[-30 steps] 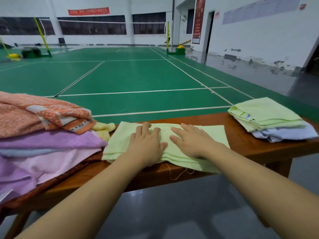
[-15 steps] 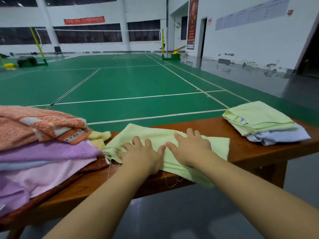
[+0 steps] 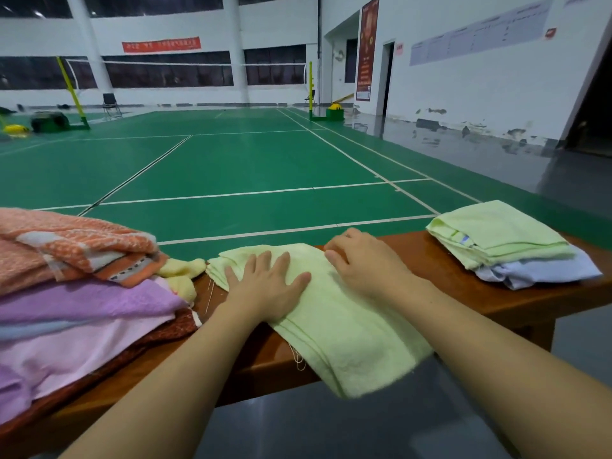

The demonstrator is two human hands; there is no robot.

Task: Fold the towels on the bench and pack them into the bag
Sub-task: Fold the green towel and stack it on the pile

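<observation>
Here, nearest the viewer, the near end of the light green towel (image 3: 334, 329) droops over the front edge of the bench (image 3: 516, 303), down toward 5 o'clock, with loose threads hanging beside it. Its long axis runs diagonally, from that overhanging corner up toward 11 o'clock, where the far end lies bunched in soft layers on the wood. Going farther in, the left hand (image 3: 265, 286) lies flat on the towel's far-left part, fingers straight and slightly spread, pointing toward 12 o'clock and pressing the cloth down without gripping it. A little beyond and at 3 o'clock from it, the right hand (image 3: 361, 263) rests at the towel's far right edge with its fingers curled under; whether they pinch the hem or only touch it cannot be told. So the free length of cloth lies toward 5 o'clock from both hands, and the right hand looks the better placed to reach down and bring that hanging end up onto the pinned part, judging by its side. At 9 o'clock sits a heap of unfolded towels (image 3: 82, 293), orange above purple and pink, just beside the green one. Well apart at 2 o'clock, a folded stack (image 3: 503, 246) of green over pale blue rests on the bench's far right. No bag shows anywhere in view.
</observation>
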